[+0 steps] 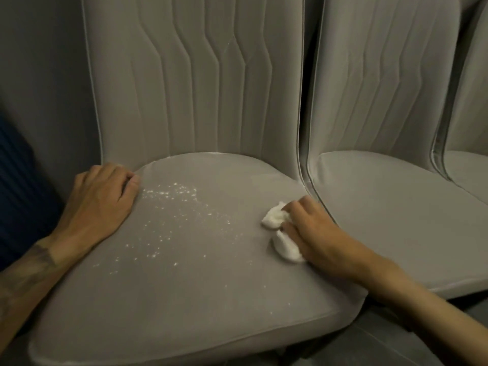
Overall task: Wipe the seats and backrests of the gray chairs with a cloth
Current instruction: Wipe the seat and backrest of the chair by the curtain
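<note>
On the smooth, rounded gray seat (190, 281), the right hand (311, 231) grasps a crumpled white cloth (286, 248) near the right edge. The left hand (101, 199) rests at the rear left edge, fingers clenched, holding nothing. White specks (169, 204) lie scattered between them, below the channel-stitched backrest (195, 75).

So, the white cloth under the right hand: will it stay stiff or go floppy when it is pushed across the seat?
Probably floppy: the white cloth bunches into soft lumps under the right hand. Likely light, being a small crumpled wad. On the smooth seat it should slide easily, though it may bunch rather than stay flat.
</note>
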Demonstrator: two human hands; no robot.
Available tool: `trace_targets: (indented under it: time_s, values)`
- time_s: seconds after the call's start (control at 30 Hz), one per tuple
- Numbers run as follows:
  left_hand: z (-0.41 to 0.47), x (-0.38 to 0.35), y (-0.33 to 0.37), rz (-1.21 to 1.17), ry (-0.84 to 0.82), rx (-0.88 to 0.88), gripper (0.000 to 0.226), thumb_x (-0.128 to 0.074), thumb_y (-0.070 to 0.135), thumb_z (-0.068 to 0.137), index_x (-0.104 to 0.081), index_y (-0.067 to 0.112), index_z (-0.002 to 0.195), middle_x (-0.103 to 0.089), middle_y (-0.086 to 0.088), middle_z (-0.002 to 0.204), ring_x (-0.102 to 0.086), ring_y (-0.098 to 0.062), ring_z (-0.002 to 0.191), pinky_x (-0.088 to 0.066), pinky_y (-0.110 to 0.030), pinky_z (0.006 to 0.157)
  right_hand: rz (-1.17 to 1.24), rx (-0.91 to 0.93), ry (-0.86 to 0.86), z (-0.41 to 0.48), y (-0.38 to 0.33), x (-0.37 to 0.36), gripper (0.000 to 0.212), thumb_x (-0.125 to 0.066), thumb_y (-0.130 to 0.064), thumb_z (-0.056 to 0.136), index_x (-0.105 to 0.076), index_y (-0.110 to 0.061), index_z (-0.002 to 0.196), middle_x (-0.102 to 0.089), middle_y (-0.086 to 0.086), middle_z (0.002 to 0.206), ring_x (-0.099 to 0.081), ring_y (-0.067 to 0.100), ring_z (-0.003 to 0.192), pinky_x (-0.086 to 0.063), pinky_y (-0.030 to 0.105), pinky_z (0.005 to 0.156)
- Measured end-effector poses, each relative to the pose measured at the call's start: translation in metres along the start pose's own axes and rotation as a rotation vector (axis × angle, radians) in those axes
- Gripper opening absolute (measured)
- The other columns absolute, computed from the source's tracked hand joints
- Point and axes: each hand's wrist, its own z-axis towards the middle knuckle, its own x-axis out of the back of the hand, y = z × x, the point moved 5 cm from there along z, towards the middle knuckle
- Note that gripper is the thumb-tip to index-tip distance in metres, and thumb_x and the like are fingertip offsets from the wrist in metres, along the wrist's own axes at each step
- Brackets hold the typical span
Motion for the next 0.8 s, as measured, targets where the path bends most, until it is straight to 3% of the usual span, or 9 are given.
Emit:
trace_targets:
  time_s: [0.1,0.3,0.5,0.67,0.8]
  values:
    - [-0.001,0.0,0.0,0.008,0.0,0.015,0.044,-0.028,0.047,0.103,-0.061,0.019,0.098,-0.062,-0.008,0.104,-0.052,-0.032,0.099,-0.036,-0.051,0.095,-0.02,-0.151,0.025,0.001,0.012,0.006,0.02,-0.042,-0.027,0.106,-0.049,-0.008,0.107,-0.046,0.009,0.11,-0.045,0.026,0.104,-0.039,0.041,0.097]
    - [0.0,-0.003,-0.002,0.009,0.005,0.001,0.041,-0.029,0.046,0.107,-0.059,0.019,0.098,-0.06,-0.007,0.103,-0.051,-0.03,0.097,-0.036,-0.051,0.094,0.064,0.101,0.037,-0.036,-0.064,-0.015,0.019,-0.029,-0.039,0.109,-0.042,-0.025,0.109,-0.037,-0.008,0.108,-0.045,0.016,0.096,-0.04,0.029,0.089]
    - [-0.001,-0.002,-0.001,0.002,0.028,-0.017,0.026,-0.043,0.032,0.11,-0.059,0.017,0.097,-0.062,-0.01,0.104,-0.05,-0.031,0.098,-0.035,-0.051,0.094,-0.059,-0.15,0.107,-0.036,-0.017,0.006,0.021,-0.042,-0.028,0.105,-0.053,-0.011,0.109,-0.047,0.006,0.109,-0.049,0.028,0.101,-0.041,0.043,0.095]
    - [0.001,-0.004,-0.002,0.006,0.028,-0.005,0.036,-0.035,0.038,0.111,-0.061,0.016,0.099,-0.062,-0.01,0.105,-0.051,-0.031,0.099,-0.035,-0.051,0.095,0.09,0.064,0.052,-0.047,-0.093,-0.026,0.012,-0.036,-0.036,0.103,-0.041,-0.032,0.113,-0.035,-0.009,0.112,-0.043,0.015,0.103,-0.033,0.03,0.09]
    - [0.0,-0.003,-0.003,-0.013,0.049,-0.03,0.033,-0.036,0.038,0.111,-0.059,0.019,0.097,-0.06,-0.006,0.102,-0.042,-0.021,0.093,-0.034,-0.049,0.093,0.076,0.079,0.028,-0.039,-0.068,-0.015,0.014,-0.038,-0.034,0.107,-0.045,-0.025,0.115,-0.036,-0.007,0.113,-0.044,0.015,0.103,-0.041,0.034,0.096]
